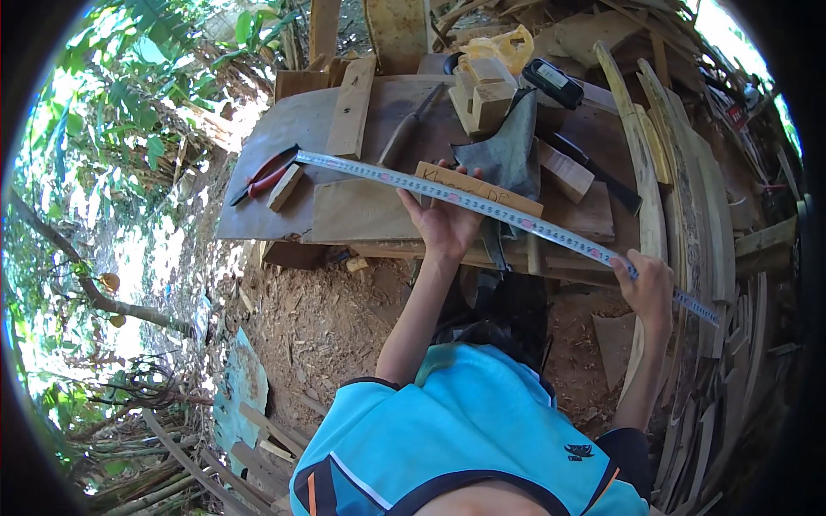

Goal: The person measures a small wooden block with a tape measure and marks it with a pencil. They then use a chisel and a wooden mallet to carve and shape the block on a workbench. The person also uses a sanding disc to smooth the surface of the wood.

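the bare left hand [447,222] is palm up with its thumb out to the side, holding an oblong, pale brown wooden block with dark handwriting [473,184] across its fingers. a long, thin, silver-white measuring tape with blue edging [490,210] runs slantwise in front of that block, above the worktable. the bare right hand [647,288] is closed in a narrow pinch on the tape near its right end, a short length jutting beyond. the tape's left end lies by pliers with red and black handles [268,179]; i cannot tell whether they touch. a slim-bladed tool with a brown handle [398,140] lies beyond the tape.
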